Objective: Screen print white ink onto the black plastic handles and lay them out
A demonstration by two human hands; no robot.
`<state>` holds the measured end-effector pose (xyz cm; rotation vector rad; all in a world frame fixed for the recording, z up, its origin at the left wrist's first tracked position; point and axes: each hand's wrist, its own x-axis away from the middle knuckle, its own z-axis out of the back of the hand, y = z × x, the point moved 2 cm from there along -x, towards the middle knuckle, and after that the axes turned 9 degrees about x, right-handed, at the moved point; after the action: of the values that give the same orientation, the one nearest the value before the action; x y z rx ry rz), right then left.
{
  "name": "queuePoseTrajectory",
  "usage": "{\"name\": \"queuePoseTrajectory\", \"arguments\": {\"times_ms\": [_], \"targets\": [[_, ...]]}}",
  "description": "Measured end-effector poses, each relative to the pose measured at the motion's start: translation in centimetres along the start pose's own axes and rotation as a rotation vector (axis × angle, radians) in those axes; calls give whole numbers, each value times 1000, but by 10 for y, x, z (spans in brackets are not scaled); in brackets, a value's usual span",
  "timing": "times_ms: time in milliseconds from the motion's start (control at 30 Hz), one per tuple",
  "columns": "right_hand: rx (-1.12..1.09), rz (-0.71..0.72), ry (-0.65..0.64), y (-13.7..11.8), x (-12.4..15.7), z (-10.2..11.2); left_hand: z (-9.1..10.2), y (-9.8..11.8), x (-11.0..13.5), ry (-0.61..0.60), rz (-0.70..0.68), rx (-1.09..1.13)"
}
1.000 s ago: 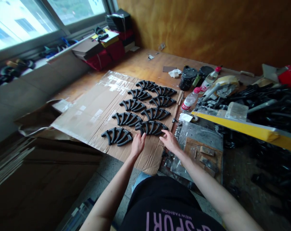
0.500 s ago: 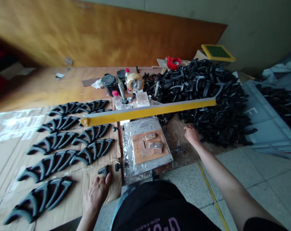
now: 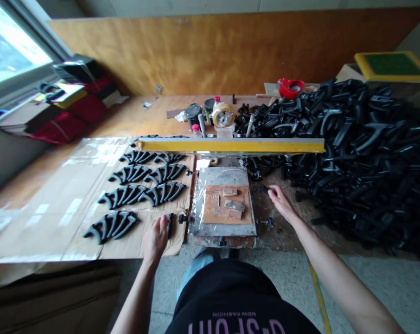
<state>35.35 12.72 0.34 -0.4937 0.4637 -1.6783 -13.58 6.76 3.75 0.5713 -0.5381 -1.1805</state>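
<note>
A yellow bar [image 3: 231, 145] is lying across the bench [image 3: 133, 118], with a tape roll [image 3: 222, 114] and a black pot [image 3: 192, 112] standing behind it. A red dispenser [image 3: 290, 86] is sitting further right, and cardboard [image 3: 57, 204] is covering the left.

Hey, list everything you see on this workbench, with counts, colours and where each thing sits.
cardboard: one, brown, left side
fanned part sets: at least seven, black, rows on the cardboard
loose parts pile: one, black, right side
bar: one, yellow, across the middle
metal plate: one, grey, before the bar
tape roll: one, yellowish, behind the bar
left hand: one, flat on the cardboard's edge
right hand: one, fingertips down right of the plate
</note>
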Motion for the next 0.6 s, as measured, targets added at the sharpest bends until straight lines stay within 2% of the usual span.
{"name": "queuePoseTrajectory", "arguments": {"times_ms": [100, 200, 267, 367, 467, 533, 600], "targets": [[-70, 252, -135, -76, 0, -29, -1, 48, -15, -7, -43, 275], [207, 402, -260, -133, 5, -54, 8, 100, -36, 21, -150, 529], [452, 440, -251, -153, 8, -65, 19, 134, -51, 30, -228, 693], [678, 420, -155, -162, 11, -71, 37, 180, -72, 12, -329, 924], [708, 398, -66, -156, 11, -65, 47, 210, -81, -91, -367, 1053], [658, 378, 49, -145, 7, -49, 49, 214, -77, -162, -360, 1060], [578, 359, 203, -131, -2, -22, 48, 202, -66, -212, -308, 1032]]}}
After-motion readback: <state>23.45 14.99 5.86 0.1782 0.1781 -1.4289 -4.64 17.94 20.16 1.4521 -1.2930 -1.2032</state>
